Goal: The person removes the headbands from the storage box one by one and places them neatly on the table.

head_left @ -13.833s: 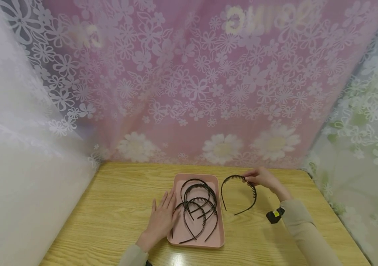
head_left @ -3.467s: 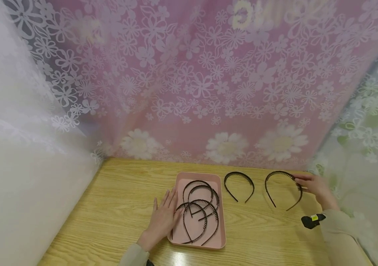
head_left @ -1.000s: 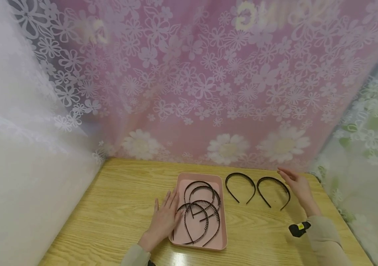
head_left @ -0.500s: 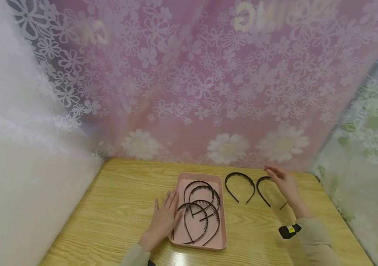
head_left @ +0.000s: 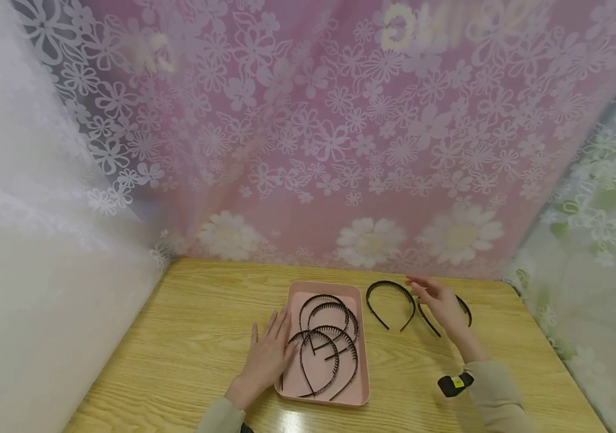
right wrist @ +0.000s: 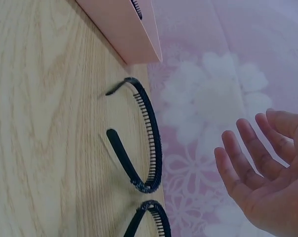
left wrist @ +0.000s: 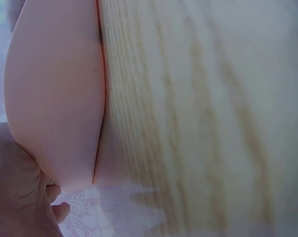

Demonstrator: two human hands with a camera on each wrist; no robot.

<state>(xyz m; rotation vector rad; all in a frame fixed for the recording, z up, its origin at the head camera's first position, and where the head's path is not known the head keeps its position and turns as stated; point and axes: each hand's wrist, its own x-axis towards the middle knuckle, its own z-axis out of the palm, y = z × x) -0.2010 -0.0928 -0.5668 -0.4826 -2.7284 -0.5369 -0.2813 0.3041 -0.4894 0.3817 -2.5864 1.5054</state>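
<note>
My left hand (head_left: 267, 352) rests with straight fingers on the left rim of a pink tray (head_left: 363, 385); in the left wrist view the tray's side wall (left wrist: 60, 89) stands beside the hand. Inside the tray several black toothed headbands (head_left: 355, 361) overlap one another. Two more headbands lie on the table to the right of it: a nearer headband (head_left: 389, 282) and a second headband (head_left: 466, 305) further right. My right hand (head_left: 440, 304) hovers over the second one, partly hiding it. Its fingers are relaxed and hold nothing, as the right wrist view shows of the hand (right wrist: 267, 173).
The wooden table (head_left: 205, 313) meets a pink flowered curtain (head_left: 297, 180) at the back. Pale sheets close it in at the left (head_left: 59, 270) and the right, the latter a green-and-white flowered sheet (head_left: 600, 270). A black wrist camera (head_left: 454, 385) hangs below the right wrist.
Earlier my right hand set one headband beside the tray, then a second one to its right, and let go. Over the last second the empty hand has moved left. My left hand stayed put.
</note>
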